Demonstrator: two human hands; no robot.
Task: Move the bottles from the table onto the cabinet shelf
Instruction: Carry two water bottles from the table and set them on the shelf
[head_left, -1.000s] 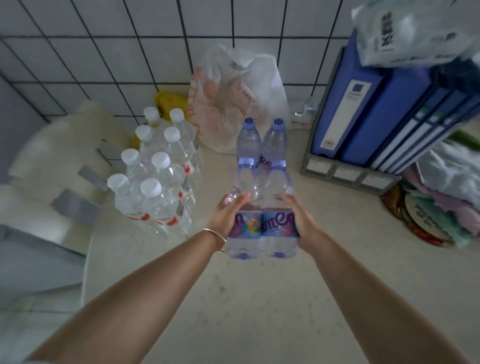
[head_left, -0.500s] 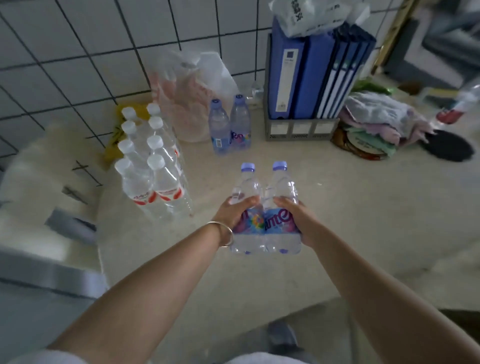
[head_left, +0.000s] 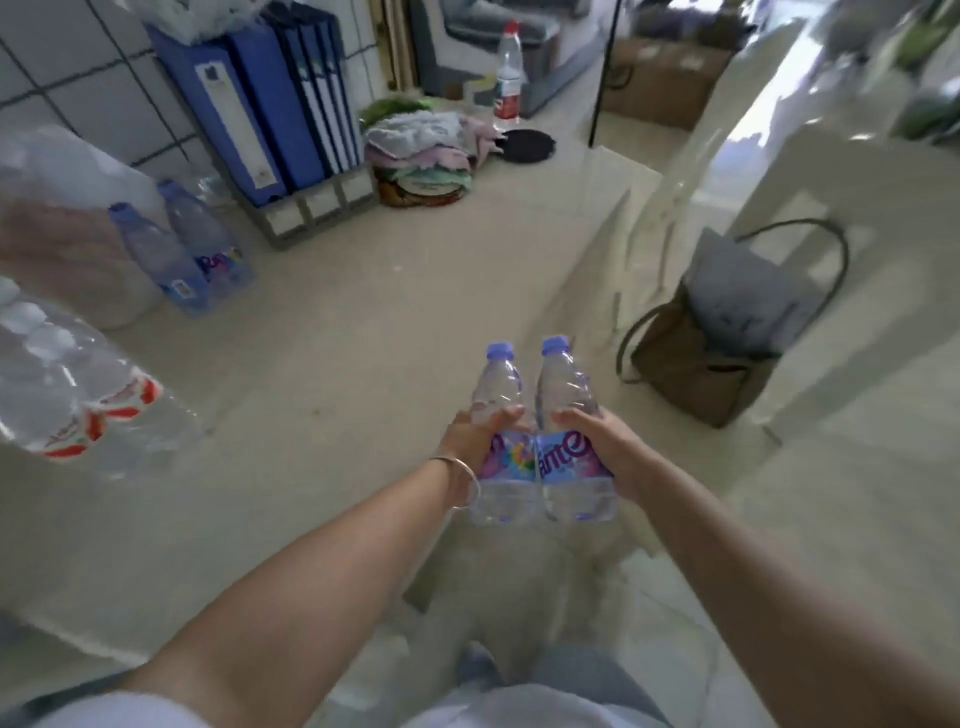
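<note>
The left hand (head_left: 475, 434) curls round the left bottle (head_left: 501, 441), thumb across its front above the label, a thin metal bangle (head_left: 465, 480) on the wrist. The right hand (head_left: 597, 441) grips the right bottle (head_left: 569, 436) the same way. Both bottles are clear ribbed plastic with lilac screw caps and glossy purple-blue labels, upright and pressed side to side, held in the air at the table (head_left: 337, 364)'s near edge, partly over the floor. The table top is pale, speckled stone. Two more bottles (head_left: 182, 254) of the same kind stand touching near its far edge, by a grey rack of smooth blue binders (head_left: 265, 104). A shrink-wrapped pack (head_left: 67, 395) of clear, white-capped bottles sits at the left edge, blurred. A brown tote bag (head_left: 711, 343) with looped handles stands on the floor beyond the right edge.
</note>
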